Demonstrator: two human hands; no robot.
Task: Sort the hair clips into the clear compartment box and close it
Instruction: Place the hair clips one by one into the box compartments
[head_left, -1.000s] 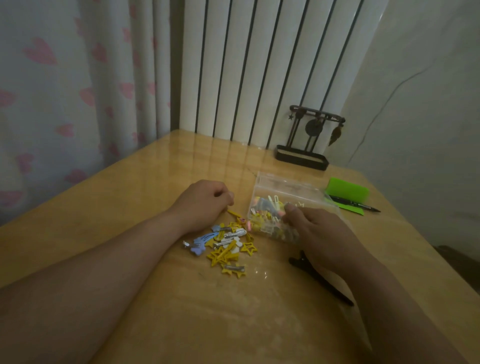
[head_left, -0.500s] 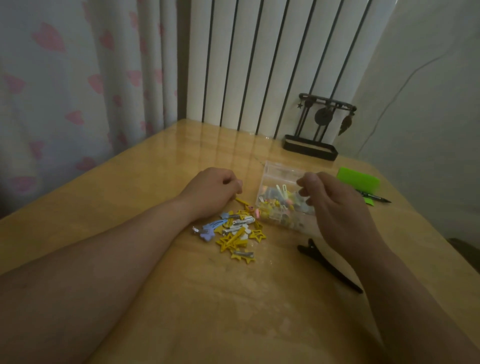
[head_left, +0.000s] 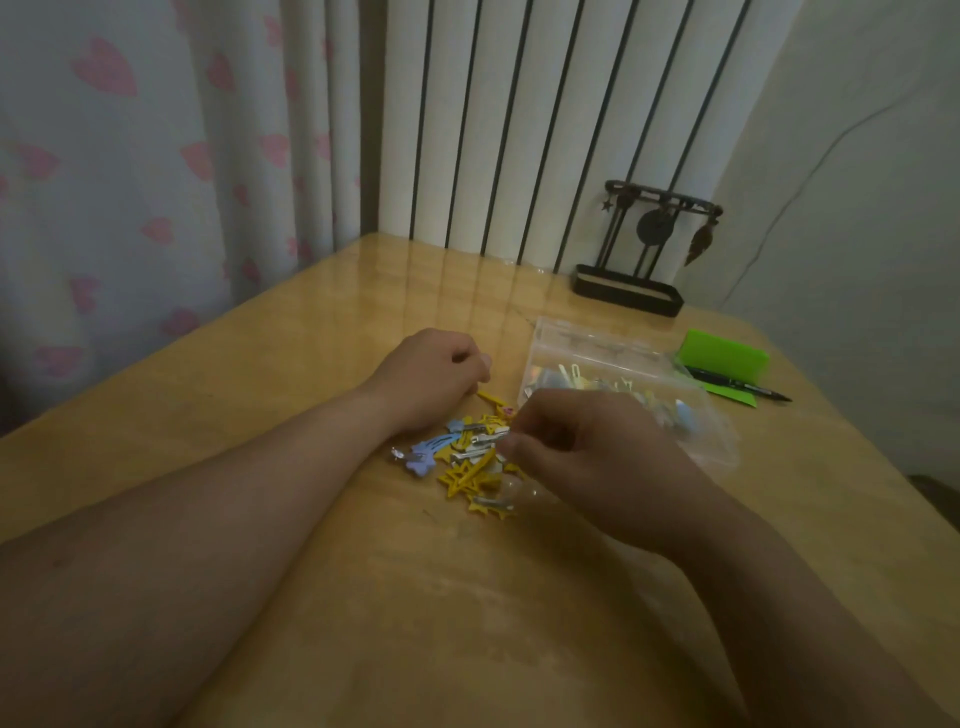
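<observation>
A pile of hair clips (head_left: 467, 467), mostly yellow stars plus a blue shooting star (head_left: 431, 452), lies in the middle of the wooden table (head_left: 311, 338). My right hand (head_left: 587, 457) is over the pile's right side, thumb and fingertips pinching a silver-backed hair clip (head_left: 491, 439). My left hand (head_left: 431, 379) rests as a curled fist at the pile's far edge. A yellow clip (head_left: 491, 399) pokes out beside it. The clear compartment box (head_left: 613, 348) stands open just right of the hands with several clips inside, partly hidden by my right hand.
A green pad (head_left: 724, 358) with a black pen (head_left: 737, 387) lies right of the box. A black ornament stand (head_left: 631, 291) sits at the table's back edge against the ribbed wall. Curtains hang on the left.
My right hand has come back from over the box to the pile and now pinches a clip there. My left hand has stayed put. The camera has shifted slightly.
</observation>
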